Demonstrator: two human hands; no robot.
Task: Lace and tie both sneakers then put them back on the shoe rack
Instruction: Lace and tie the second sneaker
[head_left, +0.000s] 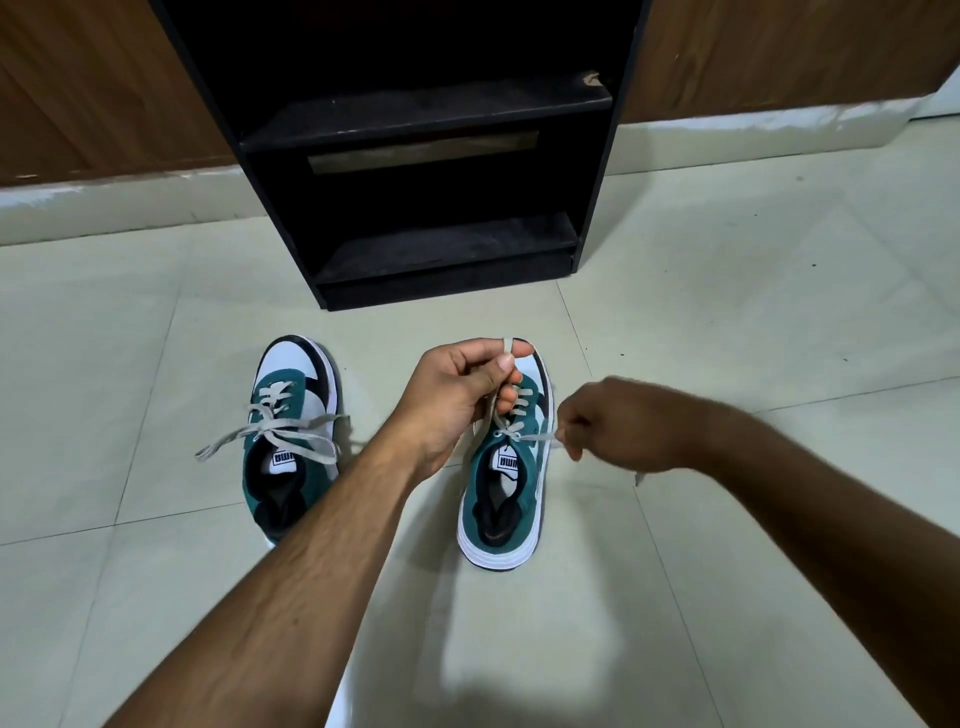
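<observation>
arms: both bare, no sleeves showing up to the frame edge
left hand (457, 387): no rings or watch
right hand (613, 423): blurry, nothing worn

Both hands (457, 395) pulling sneaker (506, 467) laces (537, 439)

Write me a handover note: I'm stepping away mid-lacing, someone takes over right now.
Left hand: pinching one lace end up over the right sneaker.
Right hand: pulling the other lace end sideways.
Left sneaker: on the floor, laced, ends crossed loosely, no bow visible.
Shoe rack: straight ahead, visible shelves hold no shoes.
Left: tie both sneakers, then shelve them.
</observation>
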